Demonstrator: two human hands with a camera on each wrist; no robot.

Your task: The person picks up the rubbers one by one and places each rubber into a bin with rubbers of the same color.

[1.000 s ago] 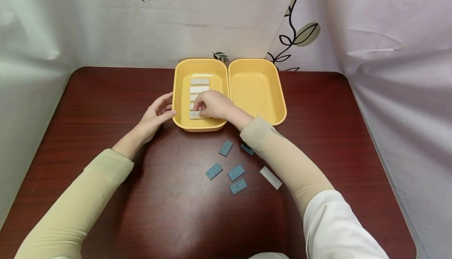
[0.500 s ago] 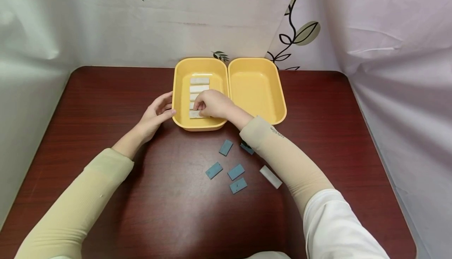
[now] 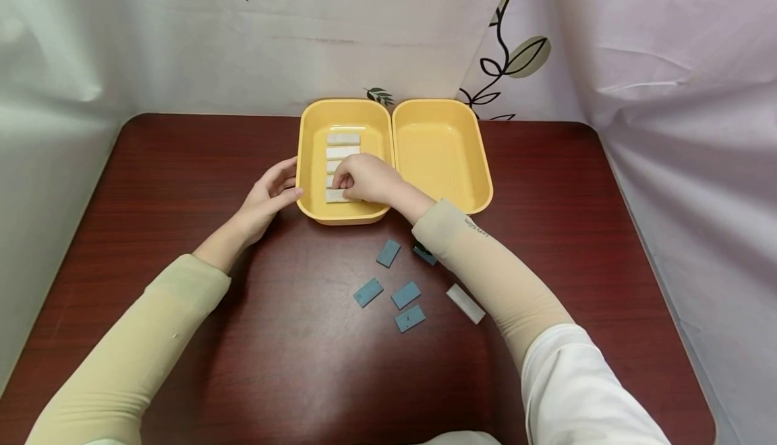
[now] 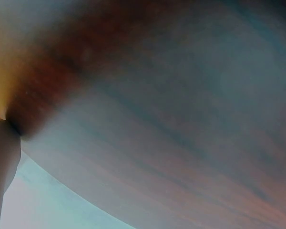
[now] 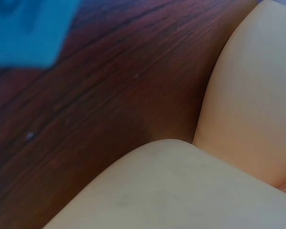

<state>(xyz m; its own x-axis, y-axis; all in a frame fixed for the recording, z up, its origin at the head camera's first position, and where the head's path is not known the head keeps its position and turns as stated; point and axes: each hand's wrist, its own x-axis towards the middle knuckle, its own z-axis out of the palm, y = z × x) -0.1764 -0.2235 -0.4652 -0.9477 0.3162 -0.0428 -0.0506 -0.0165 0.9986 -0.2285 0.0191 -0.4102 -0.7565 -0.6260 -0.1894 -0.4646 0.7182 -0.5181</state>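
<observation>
In the head view my right hand [image 3: 367,179] reaches into the left yellow box [image 3: 312,210]. Its curled fingers and thumb pinch the lowest white strip [image 3: 335,196], which lies flat on the box floor. Several more white strips [image 3: 342,153] lie above it in a column; the hand partly covers some. My left hand [image 3: 262,203] rests against the outer left wall of the same box, fingers loosely bent and thumb at the rim. The left wrist view is mostly blurred. In the right wrist view a blue piece [image 5: 28,36] shows at the corner, beside a sleeve.
A second yellow box [image 3: 442,168] adjoins the first on the right. In front of them, several blue pieces [image 3: 367,292] lie scattered on the dark red table [image 3: 273,364]. One white strip [image 3: 465,304] lies beside the right forearm. A pale curtain stands behind the table.
</observation>
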